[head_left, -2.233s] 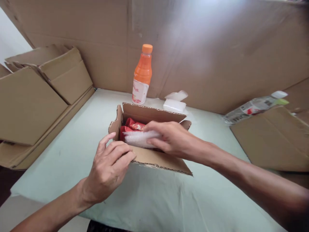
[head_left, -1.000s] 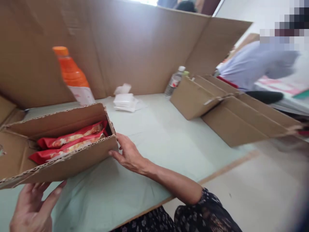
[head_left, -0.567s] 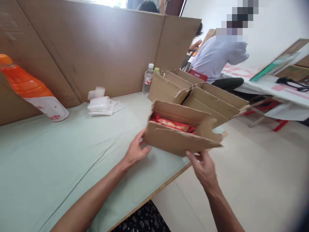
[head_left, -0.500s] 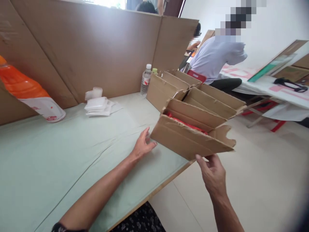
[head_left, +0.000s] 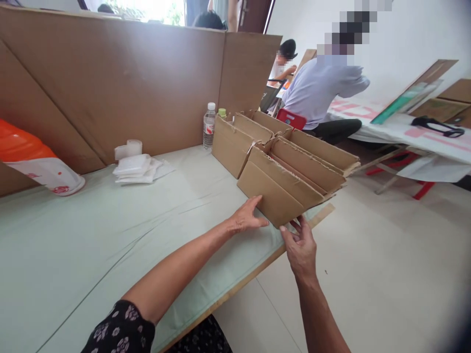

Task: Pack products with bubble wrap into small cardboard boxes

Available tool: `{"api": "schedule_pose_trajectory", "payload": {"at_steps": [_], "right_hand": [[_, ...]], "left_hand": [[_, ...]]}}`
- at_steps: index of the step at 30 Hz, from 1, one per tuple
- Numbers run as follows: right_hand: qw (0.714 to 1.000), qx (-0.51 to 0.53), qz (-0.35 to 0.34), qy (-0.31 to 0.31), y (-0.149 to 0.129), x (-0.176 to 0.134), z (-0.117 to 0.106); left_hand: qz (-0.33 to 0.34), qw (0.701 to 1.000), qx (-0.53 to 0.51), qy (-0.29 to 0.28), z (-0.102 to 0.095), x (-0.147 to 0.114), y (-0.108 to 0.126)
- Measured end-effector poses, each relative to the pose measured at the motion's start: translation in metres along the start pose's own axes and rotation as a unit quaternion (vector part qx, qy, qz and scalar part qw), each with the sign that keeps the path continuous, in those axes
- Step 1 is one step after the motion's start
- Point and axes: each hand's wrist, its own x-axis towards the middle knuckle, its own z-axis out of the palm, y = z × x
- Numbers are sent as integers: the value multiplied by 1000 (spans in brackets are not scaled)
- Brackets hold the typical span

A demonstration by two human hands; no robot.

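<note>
Several open-topped cardboard boxes stand grouped at the right corner of the table (head_left: pixel 198 196). My left hand (head_left: pixel 248 215) has its fingers spread, and its fingertips meet the lower part of the nearest cardboard box (head_left: pixel 275 186). At that box's near bottom corner, the thumb and fingers of my right hand (head_left: pixel 300 242) grip the lower edge. Behind it on the left stands another cardboard box (head_left: pixel 230 147). I cannot see what lies inside the boxes from this angle.
A tall cardboard panel (head_left: pixel 147 88) lines the table's back. Before it stand a water bottle (head_left: pixel 209 127), a pile of white packets (head_left: pixel 134 166) and an orange-and-white bottle-shaped object (head_left: pixel 33 157). A person in a pale shirt (head_left: pixel 316 88) sits beyond, by another table.
The nearest box has shifted away from me, against the boxes behind it, and the red contents are now out of sight. Both hands moved with it; the view has turned slightly right.
</note>
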Motion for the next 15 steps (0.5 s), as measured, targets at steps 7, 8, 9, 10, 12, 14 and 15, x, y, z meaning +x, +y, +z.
{"api": "schedule_pose_trajectory", "payload": {"at_steps": [7, 8, 9, 10, 12, 14, 15], "right_hand": [[1000, 13, -9, -15, 16, 1, 9], [1000, 10, -2, -14, 18, -5, 9], [1000, 1, -2, -15, 19, -13, 10], [1000, -16, -13, -16, 19, -22, 12], [995, -72, -70, -23, 17, -40, 17], [979, -136, -146, -42, 13, -56, 25], [968, -165, -180, -59, 13, -61, 30]], "left_hand": [[29, 996, 90, -9, -6, -6, -12], [32, 994, 100, -16, -7, -13, -13], [34, 993, 108, -25, -9, -21, -13], [33, 992, 116, -35, -12, -32, -13], [29, 990, 130, -45, -19, -62, -15], [31, 988, 140, -52, -28, -102, -17], [32, 988, 143, -53, -33, -125, -18]]}}
